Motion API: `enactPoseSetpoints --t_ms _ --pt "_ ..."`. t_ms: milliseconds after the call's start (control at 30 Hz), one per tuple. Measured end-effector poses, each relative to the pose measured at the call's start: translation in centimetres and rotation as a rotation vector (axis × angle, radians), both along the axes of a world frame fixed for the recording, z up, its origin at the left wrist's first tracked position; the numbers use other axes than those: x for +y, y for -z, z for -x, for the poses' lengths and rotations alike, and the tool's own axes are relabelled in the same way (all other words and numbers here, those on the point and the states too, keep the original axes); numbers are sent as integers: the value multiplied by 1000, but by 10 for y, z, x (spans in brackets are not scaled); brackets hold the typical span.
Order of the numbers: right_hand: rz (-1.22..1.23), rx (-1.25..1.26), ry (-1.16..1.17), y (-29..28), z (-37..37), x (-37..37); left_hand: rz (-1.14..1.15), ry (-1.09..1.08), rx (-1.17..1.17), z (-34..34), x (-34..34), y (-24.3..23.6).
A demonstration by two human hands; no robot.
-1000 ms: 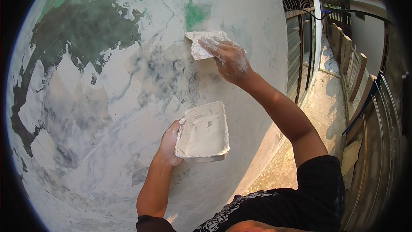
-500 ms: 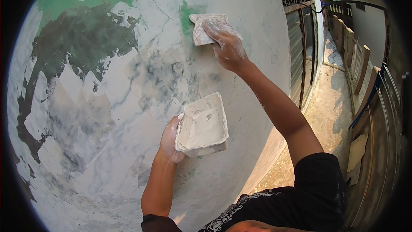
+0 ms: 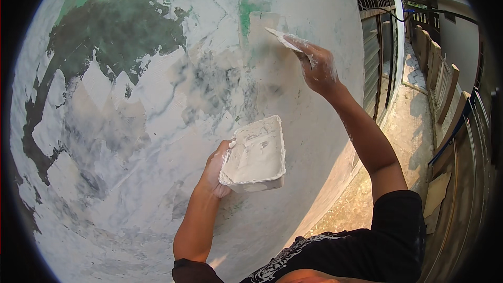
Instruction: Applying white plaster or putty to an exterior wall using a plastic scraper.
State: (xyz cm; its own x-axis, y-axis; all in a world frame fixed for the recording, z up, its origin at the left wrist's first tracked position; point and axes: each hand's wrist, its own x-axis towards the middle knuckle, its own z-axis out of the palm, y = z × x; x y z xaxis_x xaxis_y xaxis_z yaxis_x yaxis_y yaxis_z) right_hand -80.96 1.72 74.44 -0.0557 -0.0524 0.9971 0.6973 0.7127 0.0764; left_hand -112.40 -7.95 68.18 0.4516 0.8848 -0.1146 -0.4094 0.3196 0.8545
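Your right hand (image 3: 320, 68) grips a putty knife (image 3: 283, 39) at upper centre; left hand (image 3: 216, 170) clasps the tray (image 3: 255, 154) mid-frame. Wall (image 3: 131, 126) mostly skimmed; green patches (image 3: 115, 31) upper left remain.

Putty-smeared wall (image 3: 157, 141) with green paint patches (image 3: 112, 26)

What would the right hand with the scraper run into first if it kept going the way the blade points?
Probably the wall. The right hand tilts its scraper up-left, edge near a fresh putty patch beside a green spot. Whether it touches is unclear.
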Motion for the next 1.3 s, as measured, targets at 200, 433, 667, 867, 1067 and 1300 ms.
enactPoseSetpoints --t_ms 200,433,667,867,1067,1300 --pt "-209 93 82 -68 10 30 -29 -117 103 -5 -11 -7" --pt "-16 -212 171 22 56 -13 16 -145 62 17 -20 -7" --pt "50 -204 -178 -22 6 -20 -6 -105 81 23 -20 -13" --pt "-216 86 -50 -101 11 12 0 19 -56 13 -15 -17" --pt "-20 -152 46 -48 75 24 -93 -9 -13 9 -16 -32" --pt "91 -299 82 -38 27 -31 -146 -59 25 6 -29 -42"
